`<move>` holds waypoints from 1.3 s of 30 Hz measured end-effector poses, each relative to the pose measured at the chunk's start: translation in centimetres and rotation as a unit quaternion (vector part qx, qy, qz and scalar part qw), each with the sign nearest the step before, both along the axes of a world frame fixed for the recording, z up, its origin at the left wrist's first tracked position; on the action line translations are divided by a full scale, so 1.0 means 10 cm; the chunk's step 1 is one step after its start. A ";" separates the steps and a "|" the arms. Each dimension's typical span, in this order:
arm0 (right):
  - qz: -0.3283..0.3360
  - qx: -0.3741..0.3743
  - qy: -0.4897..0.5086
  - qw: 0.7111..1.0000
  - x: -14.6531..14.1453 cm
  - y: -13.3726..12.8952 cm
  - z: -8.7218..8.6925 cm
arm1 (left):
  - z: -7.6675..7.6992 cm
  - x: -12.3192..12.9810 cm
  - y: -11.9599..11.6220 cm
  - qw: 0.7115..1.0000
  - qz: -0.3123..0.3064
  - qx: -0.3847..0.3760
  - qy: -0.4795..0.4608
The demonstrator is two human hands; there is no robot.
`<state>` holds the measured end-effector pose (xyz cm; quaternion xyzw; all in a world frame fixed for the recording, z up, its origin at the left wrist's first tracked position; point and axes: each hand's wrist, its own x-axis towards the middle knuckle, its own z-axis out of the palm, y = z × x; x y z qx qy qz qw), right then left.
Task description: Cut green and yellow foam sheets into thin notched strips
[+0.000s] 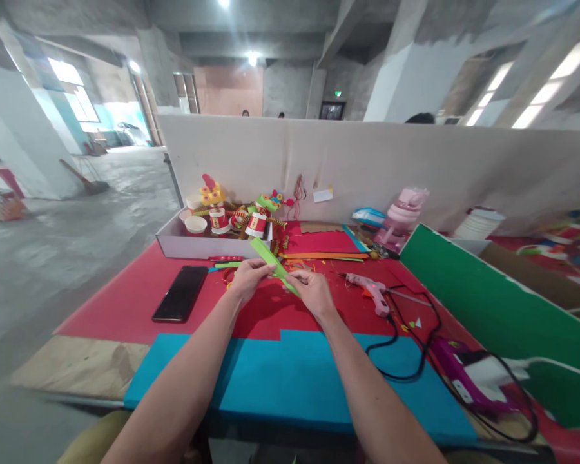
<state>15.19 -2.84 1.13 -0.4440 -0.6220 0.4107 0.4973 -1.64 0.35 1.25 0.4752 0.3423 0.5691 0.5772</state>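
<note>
Strip [264, 252]: light green and flat, held aslant between both hands, above the red sheet [111, 290]; its upper end is pointed toward the box.
Left hand [249, 278]: closed in a pinch; the strip is gripped near its middle between thumb and fingers.
Right hand [313, 289]: closed likewise, the strip's lower end being pinched.
Phone [180, 294]: black, laid flat to the left of the left hand.
Glue gun [373, 289]: pink, laid on its side to the right of the right hand, with a black cable [423, 361] trailed beside it.
Orange strip [323, 256]: laid crosswise beyond the hands.
Box [198, 248]: white and open, filled with paper cups [196, 224] and colourful figures [256, 222], one yellow-headed, one green-headed.
Blue sheet [280, 380]: spread along the near edge, under the forearms.
Power strip [468, 380]: purple, set at the right, near the green panel [493, 309].
Partition [357, 154]: white, stood behind everything on the table.
</note>
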 end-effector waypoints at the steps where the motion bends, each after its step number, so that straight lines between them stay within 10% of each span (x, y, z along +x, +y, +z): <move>1: -0.002 0.000 0.004 1.000 0.00 0.01 -0.01 | -0.02 0.03 -0.01 1.000 -0.016 -0.002 0.019; 10: 0.012 -0.001 -0.013 1.000 0.01 0.04 -0.09 | -0.16 0.10 0.01 0.999 -0.006 0.011 0.034; 29: -0.027 0.051 -0.099 0.993 0.02 -0.08 0.07 | 0.10 -0.27 0.09 0.986 0.087 0.015 -0.142; 35: -0.051 0.115 -0.124 0.984 0.01 -0.06 0.04 | 0.01 0.05 -0.04 0.997 -0.066 0.017 0.025; 39: -0.072 0.165 -0.206 0.962 0.05 -0.01 0.01 | -0.02 0.06 -0.04 1.000 0.006 0.026 -0.001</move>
